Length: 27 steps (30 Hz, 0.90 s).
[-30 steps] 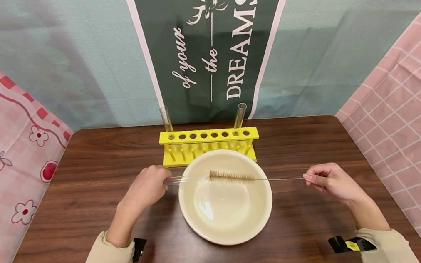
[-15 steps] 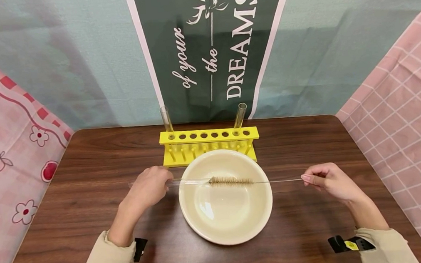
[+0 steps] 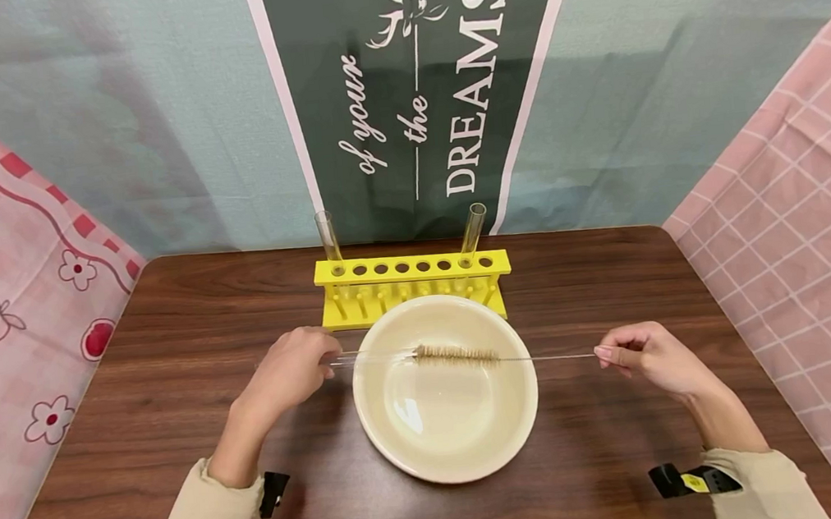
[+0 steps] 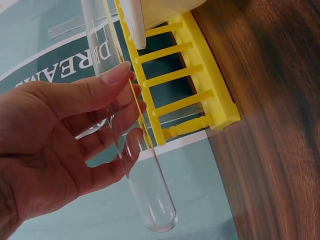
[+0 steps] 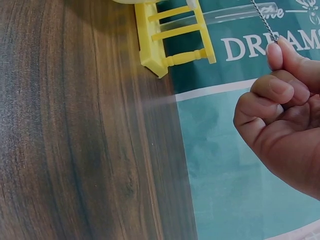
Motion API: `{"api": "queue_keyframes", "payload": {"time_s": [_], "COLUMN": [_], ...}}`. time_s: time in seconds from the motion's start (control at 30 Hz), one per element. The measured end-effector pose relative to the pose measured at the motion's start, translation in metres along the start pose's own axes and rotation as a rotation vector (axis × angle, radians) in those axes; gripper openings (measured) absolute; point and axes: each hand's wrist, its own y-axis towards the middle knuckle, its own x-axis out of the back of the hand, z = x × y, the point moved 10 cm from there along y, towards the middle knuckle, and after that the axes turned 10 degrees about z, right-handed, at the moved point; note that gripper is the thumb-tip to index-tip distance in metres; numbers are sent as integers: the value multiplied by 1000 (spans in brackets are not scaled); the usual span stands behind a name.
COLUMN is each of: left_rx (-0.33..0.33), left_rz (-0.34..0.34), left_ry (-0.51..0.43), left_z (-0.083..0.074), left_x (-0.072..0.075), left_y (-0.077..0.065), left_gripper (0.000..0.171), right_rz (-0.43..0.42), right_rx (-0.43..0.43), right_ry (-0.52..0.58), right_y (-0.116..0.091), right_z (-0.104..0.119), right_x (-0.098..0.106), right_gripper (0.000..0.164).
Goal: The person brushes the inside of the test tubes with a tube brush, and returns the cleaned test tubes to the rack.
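Observation:
Over the bowl, a clear glass test tube lies roughly level, its mouth pointing right. My left hand holds it; the left wrist view shows thumb and fingers curled round the tube, its rounded end sticking out past them. A test tube brush with tan bristles meets the tube's mouth at its tip. Most of the bristles are outside the glass; whether the tip is inside, I cannot tell. At the right, my right hand pinches the brush's twisted wire handle between thumb and forefinger.
A cream bowl stands on the dark wooden table beneath tube and brush. Behind it is a yellow test tube rack holding two upright tubes, one left and one right. Cloth hangs at the back and both sides.
The brush has come down slightly and moved a little left, from above the tube's mouth into line with it. My right hand has shifted slightly left. The tube's tilt has varied slightly.

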Motion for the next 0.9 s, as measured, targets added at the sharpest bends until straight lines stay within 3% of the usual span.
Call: {"api": "queue_keyframes", "payload": {"time_s": [0.3,0.9], "left_rx": [-8,-16], "left_rz": [-21,-8], "left_ry": [12,10], "left_z": [-1,-3], "left_x": [2,0], "left_y": [-1,0], "left_gripper": [18,20], "right_rz": [19,67], "right_rx": [-22,22], "right_ry": [-33,-5], "right_y": [0,2], "right_z": [-3,0], "right_x": [0,-6], "right_gripper": [19,23]}}
